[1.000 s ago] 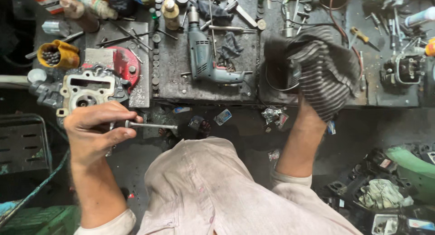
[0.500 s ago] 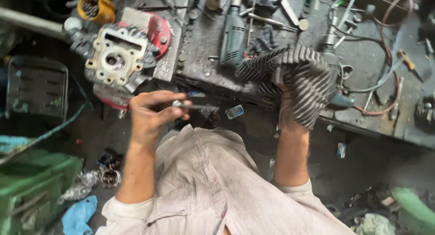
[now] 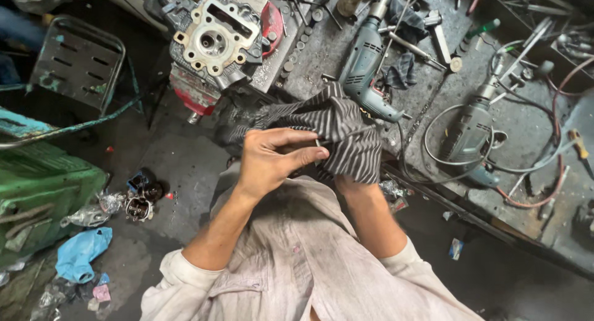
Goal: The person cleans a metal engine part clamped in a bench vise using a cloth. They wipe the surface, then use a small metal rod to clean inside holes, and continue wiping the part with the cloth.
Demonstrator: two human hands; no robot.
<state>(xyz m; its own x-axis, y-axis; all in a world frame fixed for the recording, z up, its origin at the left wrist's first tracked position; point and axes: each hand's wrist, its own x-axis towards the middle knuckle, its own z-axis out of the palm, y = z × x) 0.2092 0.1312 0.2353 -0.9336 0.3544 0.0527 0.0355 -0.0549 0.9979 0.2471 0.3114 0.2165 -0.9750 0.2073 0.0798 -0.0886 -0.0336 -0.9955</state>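
My left hand (image 3: 272,157) is in front of my chest, its fingers pinched on a thin metal rod whose end (image 3: 321,149) pokes into a dark striped rag (image 3: 337,126). My right hand is wrapped inside that rag, hidden under the cloth, gripping it around the rod. Only the right forearm (image 3: 371,216) shows. Both hands meet just in front of the workbench edge. Above them on the bench sits a metal engine cylinder head (image 3: 213,39) with a red part beside it.
Two electric drills (image 3: 365,64) (image 3: 471,130) lie on the dirty workbench (image 3: 433,86) among cables, bits and small tools. A metal stool (image 3: 77,61) stands at the left, a green crate (image 3: 37,191) below it. Blue cloth (image 3: 80,253) and scraps litter the floor.
The right hand with the rag came off the bench toward my chest and met the left hand. The rod's end is now inside the rag. The view swung left and down.
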